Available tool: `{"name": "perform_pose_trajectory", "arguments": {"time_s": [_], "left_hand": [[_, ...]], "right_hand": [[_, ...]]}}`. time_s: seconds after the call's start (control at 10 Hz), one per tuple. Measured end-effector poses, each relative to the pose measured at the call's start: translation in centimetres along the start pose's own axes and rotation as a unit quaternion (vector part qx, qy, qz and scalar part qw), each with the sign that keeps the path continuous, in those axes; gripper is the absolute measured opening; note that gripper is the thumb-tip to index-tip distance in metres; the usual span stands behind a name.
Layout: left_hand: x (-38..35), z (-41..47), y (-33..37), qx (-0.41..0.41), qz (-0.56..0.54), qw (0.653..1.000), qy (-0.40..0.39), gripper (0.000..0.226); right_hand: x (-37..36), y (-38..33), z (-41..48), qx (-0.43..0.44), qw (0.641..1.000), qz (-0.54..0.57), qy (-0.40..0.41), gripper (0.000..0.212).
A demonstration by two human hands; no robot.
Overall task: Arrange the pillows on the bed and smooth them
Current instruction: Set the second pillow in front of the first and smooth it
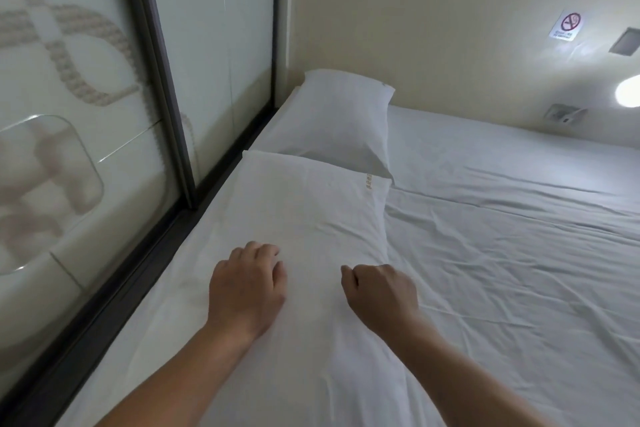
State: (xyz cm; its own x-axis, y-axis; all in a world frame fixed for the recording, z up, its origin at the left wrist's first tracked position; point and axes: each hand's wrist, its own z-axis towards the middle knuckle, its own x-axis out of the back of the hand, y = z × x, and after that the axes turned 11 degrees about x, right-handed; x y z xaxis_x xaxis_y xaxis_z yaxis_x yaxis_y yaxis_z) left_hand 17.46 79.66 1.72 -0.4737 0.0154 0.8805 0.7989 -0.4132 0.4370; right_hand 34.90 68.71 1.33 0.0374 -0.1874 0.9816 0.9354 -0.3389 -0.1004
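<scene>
Two white pillows lie in a row along the left edge of the bed (502, 253). The far pillow (332, 118) sits in the corner against the wall. The near pillow (304, 204) reaches toward me and has a small yellow label at its far right corner. My left hand (247, 291) rests palm down on the near pillow, fingers slightly curled. My right hand (379, 291) rests on the same pillow near its right edge, fingers curled under in a loose fist; whether it pinches the fabric is hidden.
A frosted glass sliding door (104, 114) with a dark frame runs along the left side of the bed. The cream wall (450, 28) behind carries a no-smoking sign (568, 26), a switch plate (564, 113) and a lit lamp (628, 90). The white sheet is wrinkled at the right.
</scene>
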Motion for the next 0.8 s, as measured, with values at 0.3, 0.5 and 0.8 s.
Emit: {"name": "perform_pose_trajectory", "arguments": {"time_s": [0.3, 0.5, 0.8], "left_hand": [[-0.5, -4.9, -1.1, 0.048, 0.104, 0.949, -0.293, 0.069], [1.9, -10.8, -3.1, 0.182, 0.195, 0.895, -0.357, 0.086], [17.2, -10.4, 3.5, 0.231, 0.093, 0.918, -0.310, 0.044]], "right_hand": [[1.2, -1.7, 1.3, 0.083, 0.984, 0.137, -0.078, 0.053], [0.5, 2.0, -0.2, -0.072, 0.936, 0.056, -0.340, 0.042], [14.0, -3.1, -3.5, 0.011, 0.958, 0.076, -0.277, 0.030]]}}
